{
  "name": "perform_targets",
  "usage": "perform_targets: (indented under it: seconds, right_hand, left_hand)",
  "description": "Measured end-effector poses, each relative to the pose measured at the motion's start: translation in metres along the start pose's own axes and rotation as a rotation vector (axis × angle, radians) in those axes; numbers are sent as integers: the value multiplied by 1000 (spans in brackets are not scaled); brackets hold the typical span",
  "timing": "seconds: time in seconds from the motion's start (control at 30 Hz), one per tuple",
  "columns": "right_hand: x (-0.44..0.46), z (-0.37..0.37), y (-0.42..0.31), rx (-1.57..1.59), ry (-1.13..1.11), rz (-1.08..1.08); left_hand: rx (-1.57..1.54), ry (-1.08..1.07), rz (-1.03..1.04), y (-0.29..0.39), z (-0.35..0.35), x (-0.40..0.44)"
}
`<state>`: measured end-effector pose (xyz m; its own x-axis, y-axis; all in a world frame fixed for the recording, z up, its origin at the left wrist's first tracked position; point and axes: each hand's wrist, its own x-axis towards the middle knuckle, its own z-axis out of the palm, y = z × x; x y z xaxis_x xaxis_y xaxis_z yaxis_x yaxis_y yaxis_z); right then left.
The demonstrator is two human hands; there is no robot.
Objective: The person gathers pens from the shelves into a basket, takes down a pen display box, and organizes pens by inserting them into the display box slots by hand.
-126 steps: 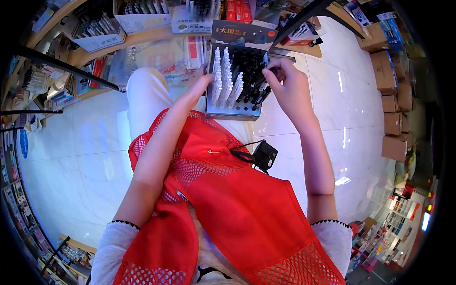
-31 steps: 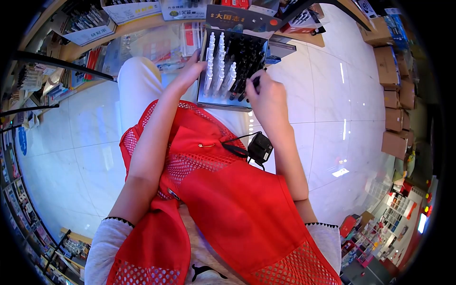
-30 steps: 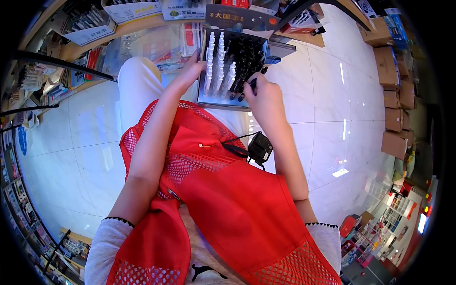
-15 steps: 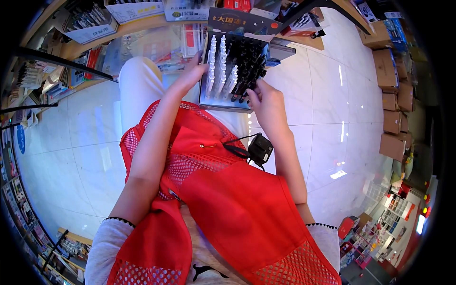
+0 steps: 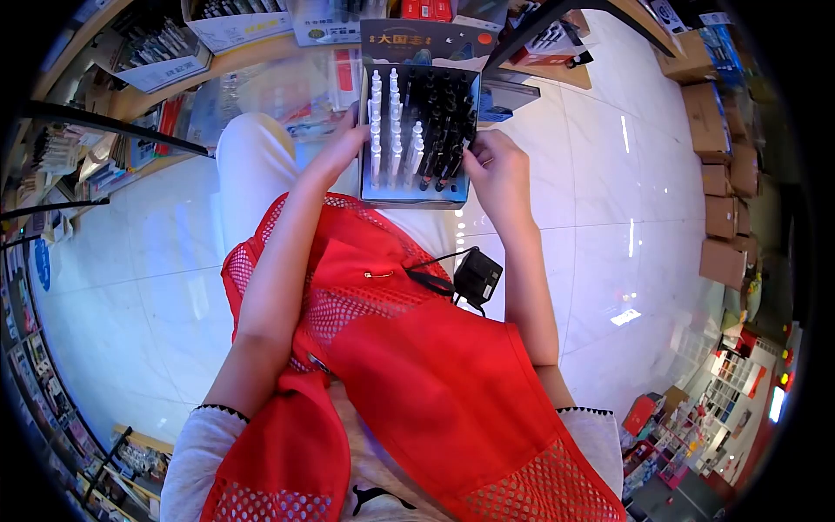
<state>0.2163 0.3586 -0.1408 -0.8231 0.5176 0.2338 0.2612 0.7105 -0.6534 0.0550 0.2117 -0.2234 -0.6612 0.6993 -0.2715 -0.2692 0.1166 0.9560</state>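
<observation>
Pen box point(image 5: 413, 205) between the hands: white pens point(image 5: 396, 130) at left, black pens point(image 5: 445, 122) at right. The left hand point(image 5: 346, 146) rests against its left wall, finger closure partly hidden. The right hand point(image 5: 502, 165), thumb and forefinger nearly together, meets the rightmost black pens; any grip cannot be told. Step, apparently: handling black pens; the next move calls for fine fingertip control. Backing card point(image 5: 435, 43): 大国志.

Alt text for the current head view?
Open display box of white pens and black pens, a bare left hand against its left side, the right hand at its right edge beside the black pens. A red vest fills the lower centre.
</observation>
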Motion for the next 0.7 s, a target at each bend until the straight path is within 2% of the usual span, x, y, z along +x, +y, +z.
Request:
perform_targets:
  seconds: [0.2,0.3,0.37,0.6,0.7]
  right_hand:
    - [10,-20,-24,92,208,73]
    - [4,-28,-20,401,221,328]
    - [1,-31,-12,424,185,360]
    - [-3,-38,0,771,132,508]
    - [-3,-42,-1,891,125,522]
  left_hand:
    - [73,7,2,-11,-7,6]
    - [-9,0,-25,4,1,-3]
    - [-115,-22,-65,1,-1,-3]
    - [-54,1,-12,-6,-5,-1]
    - [-146,-45,-96,-15,-12,1]
